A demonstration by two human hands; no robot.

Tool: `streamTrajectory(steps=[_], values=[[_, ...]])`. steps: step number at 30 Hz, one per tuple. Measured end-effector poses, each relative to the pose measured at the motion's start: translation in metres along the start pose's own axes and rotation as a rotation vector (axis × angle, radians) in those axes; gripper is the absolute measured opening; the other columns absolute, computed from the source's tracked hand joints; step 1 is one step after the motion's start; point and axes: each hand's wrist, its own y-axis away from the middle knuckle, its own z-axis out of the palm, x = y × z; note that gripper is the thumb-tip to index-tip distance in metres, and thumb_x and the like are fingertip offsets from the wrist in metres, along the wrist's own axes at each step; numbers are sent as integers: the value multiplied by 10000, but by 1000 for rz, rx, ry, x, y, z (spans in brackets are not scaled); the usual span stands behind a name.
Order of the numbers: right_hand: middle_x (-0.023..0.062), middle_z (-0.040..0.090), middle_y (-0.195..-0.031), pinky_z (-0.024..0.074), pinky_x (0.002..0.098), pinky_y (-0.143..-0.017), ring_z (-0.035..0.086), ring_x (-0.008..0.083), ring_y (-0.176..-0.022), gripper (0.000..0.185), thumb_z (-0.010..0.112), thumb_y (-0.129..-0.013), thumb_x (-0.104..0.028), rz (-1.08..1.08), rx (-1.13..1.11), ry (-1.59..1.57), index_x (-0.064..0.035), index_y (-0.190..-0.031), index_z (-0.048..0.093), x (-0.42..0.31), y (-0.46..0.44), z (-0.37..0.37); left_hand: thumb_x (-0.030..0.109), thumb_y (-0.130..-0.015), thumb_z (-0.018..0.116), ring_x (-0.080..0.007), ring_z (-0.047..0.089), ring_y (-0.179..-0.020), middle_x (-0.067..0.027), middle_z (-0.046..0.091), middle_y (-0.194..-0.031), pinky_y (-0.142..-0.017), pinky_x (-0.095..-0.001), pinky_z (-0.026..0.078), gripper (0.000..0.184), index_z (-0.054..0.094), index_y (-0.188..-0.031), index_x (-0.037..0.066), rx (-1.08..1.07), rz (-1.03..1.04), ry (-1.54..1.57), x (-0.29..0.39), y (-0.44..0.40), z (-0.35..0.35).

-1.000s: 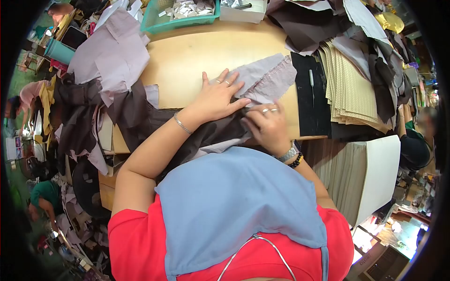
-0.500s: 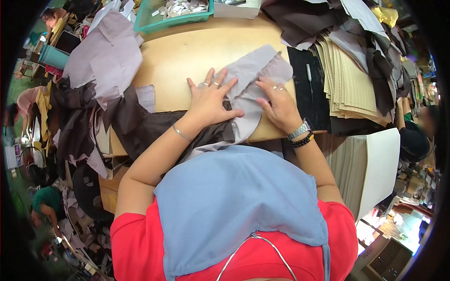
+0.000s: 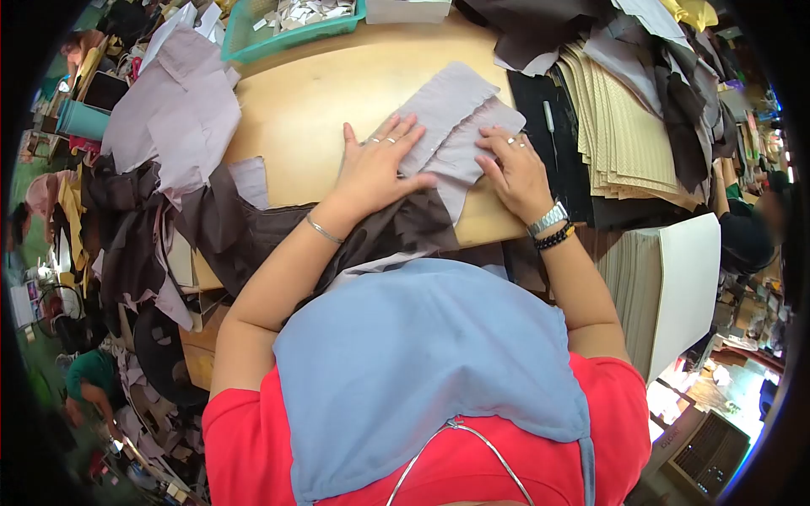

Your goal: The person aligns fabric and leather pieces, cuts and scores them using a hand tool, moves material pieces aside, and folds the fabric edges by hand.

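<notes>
A pale lilac-grey piece of fabric point(image 3: 450, 110) lies on the wooden board, with a seam or fold running slantwise across it. My left hand point(image 3: 377, 164) is spread flat, its fingertips on the fabric's left edge and its thumb pointing right over it. At the fabric's right side, my right hand point(image 3: 515, 169) rests with its fingers apart and bent, fingertips touching the cloth. Dark brown fabric point(image 3: 405, 223) is joined to or lies against the pale piece and runs under my left wrist toward my lap.
A teal basket point(image 3: 291, 38) of small pale pieces stands at the back. Stacked patterned sheets point(image 3: 620, 135) lie right, beside a pen-like tool point(image 3: 549, 116) on a black strip. Pale and brown fabric point(image 3: 190, 110) is heaped left. A thick stack of boards point(image 3: 675, 287) stands near my right elbow.
The pale fabric now lies flatter, with its loose right part spread out. My right hand has moved slightly right; my left hand has stayed nearly in place.
</notes>
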Motion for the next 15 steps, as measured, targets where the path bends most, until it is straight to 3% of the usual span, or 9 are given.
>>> streamTrajectory(steps=[6, 9, 11, 13, 15], values=[[54, 670, -1019, 464, 490, -940, 636, 281, -981, 354, 712, -834, -345, 6, -114, 138, -83, -1063, 650, -13, -17, -14, 762, -648, 653, -248, 294, -1446, -54, 329, -1564, -999, -815, 126, 1065, 391, -1470, 138, 28, -63, -88, 7, 14, -3], [95, 673, -1016, 497, 438, -869, 634, 311, -972, 347, 717, -832, -328, 151, 51, 58, -69, -1054, 657, 9, -19, -25, 805, -604, 652, -268, 294, -1446, -58, 319, -1569, -993, -813, 138, 1139, 364, -1483, 142, 36, -41, -96, 4, 17, 0], [145, 669, -1025, 511, 421, -808, 640, 339, -932, 326, 702, -851, -278, 130, 228, 264, -48, -1079, 662, 50, -14, -31, 811, -600, 649, -271, 288, -1448, -69, 311, -1571, -994, -813, 136, 1151, 355, -1486, 138, 28, -32, -98, 4, 16, -1], [188, 674, -1005, 516, 430, -788, 650, 355, -892, 314, 694, -862, -225, 390, 142, 319, -26, -1103, 663, 71, -3, -37, 810, -602, 649, -274, 286, -1448, -71, 309, -1572, -993, -813, 140, 1148, 357, -1485, 137, 37, -23, -90, 4, 16, -2], [196, 688, -976, 530, 395, -761, 663, 324, -859, 331, 689, -863, -158, 435, 113, 203, -8, -1155, 651, 81, 2, -41, 810, -599, 651, -277, 282, -1449, -75, 308, -1572, -993, -813, 141, 1151, 358, -1485, 136, 40, -20, -82, 3, 16, -2]])
